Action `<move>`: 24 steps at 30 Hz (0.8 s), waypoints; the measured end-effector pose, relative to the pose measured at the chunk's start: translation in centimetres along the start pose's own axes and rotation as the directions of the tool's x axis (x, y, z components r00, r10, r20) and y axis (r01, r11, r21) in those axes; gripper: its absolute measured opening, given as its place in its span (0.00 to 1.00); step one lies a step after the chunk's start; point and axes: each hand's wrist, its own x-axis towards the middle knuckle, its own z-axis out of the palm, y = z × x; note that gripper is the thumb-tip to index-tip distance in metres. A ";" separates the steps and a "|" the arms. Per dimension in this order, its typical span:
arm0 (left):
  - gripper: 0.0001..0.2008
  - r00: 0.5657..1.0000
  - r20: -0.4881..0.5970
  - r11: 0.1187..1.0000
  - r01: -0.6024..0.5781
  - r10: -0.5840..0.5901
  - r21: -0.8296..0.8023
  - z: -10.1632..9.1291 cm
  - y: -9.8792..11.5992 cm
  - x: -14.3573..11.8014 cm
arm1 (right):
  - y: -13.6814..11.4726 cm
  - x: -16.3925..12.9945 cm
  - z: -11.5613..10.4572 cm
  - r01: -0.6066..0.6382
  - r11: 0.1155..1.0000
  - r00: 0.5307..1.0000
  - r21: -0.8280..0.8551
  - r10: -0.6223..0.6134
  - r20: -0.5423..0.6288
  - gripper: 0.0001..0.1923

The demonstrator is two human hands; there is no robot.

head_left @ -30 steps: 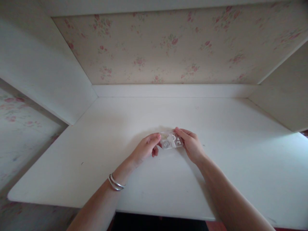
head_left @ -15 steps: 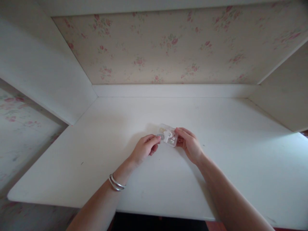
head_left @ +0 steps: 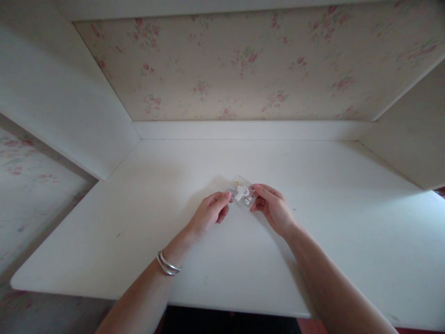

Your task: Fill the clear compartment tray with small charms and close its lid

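Observation:
A small clear plastic box (head_left: 239,197) is held above the white desk between both hands. Inside it lie a white piece and some yellowish and reddish bits, too small to name. My left hand (head_left: 212,208) pinches the box's left edge between thumb and fingers. On the opposite side, my right hand (head_left: 273,207) grips the right edge, thumb on top and fingers beneath. The fingertips under the box are partly hidden. Two silver bangles (head_left: 168,263) circle my left wrist.
The white desk (head_left: 222,264) has a rounded front left corner. Behind it runs a low white ledge (head_left: 243,130) below floral wallpaper (head_left: 222,69). White panels (head_left: 62,93) stand at left and right. A small dark mark (head_left: 118,235) shows on the desk's left part.
The box has turned slightly in my fingers, its far edge now a little higher in view. Both hands keep their hold and have barely moved.

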 end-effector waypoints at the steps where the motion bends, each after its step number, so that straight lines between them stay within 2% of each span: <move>1: 0.23 1.000 0.022 0.999 0.006 -0.006 0.033 0.0 -0.1 0.0 | 0.0 0.0 0.0 0.005 1.000 1.000 0.012 -0.005 -0.011 0.16; 4: 0.23 0.998 0.059 0.989 0.008 -0.017 0.147 0.1 -0.5 0.2 | 0.0 0.0 0.1 0.001 1.000 1.000 0.016 -0.001 -0.022 0.16; 8: 0.25 1.000 0.020 0.972 -0.009 0.004 0.236 0.2 -0.5 0.2 | 0.0 -0.2 0.3 -0.027 0.999 0.998 -0.036 0.029 0.047 0.20; 18: 0.25 0.999 0.023 0.968 -0.034 0.029 0.249 0.1 -0.3 0.0 | 0.2 -0.4 0.3 -0.008 0.996 0.998 -0.087 0.014 0.069 0.20; 21: 0.25 0.999 0.036 0.970 -0.026 0.018 0.243 0.2 -0.6 0.3 | -0.1 -0.4 0.0 -0.002 0.999 1.000 -0.053 0.002 0.005 0.19; 24: 0.25 0.999 0.016 0.971 -0.032 0.029 0.235 0.2 -0.9 0.7 | -0.5 0.1 -1.1 0.042 0.998 0.986 -0.057 -0.050 -0.156 0.16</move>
